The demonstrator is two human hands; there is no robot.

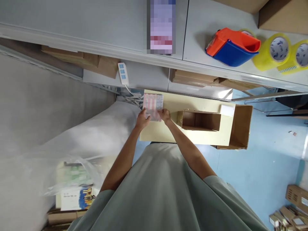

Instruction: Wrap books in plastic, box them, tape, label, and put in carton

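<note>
A small pink-and-white striped packet (153,104) lies on a low cream board (173,134) below the grey shelf. My left hand (142,119) grips the packet's near left corner, fingers closed on it. My right hand (165,115) pinches its near right corner. An open brown cardboard box (201,120) stands on the board just right of my right hand. A second, larger open carton (239,128) stands at the board's right end.
On the grey shelf top (96,25) sit an orange-and-blue tape dispenser (232,46) and yellow tape rolls (279,51). A white power strip (123,73) hangs under the shelf. A big white bag (91,134) bulges at left, over plastic-wrapped boxes (74,183). Blue floor lies at right.
</note>
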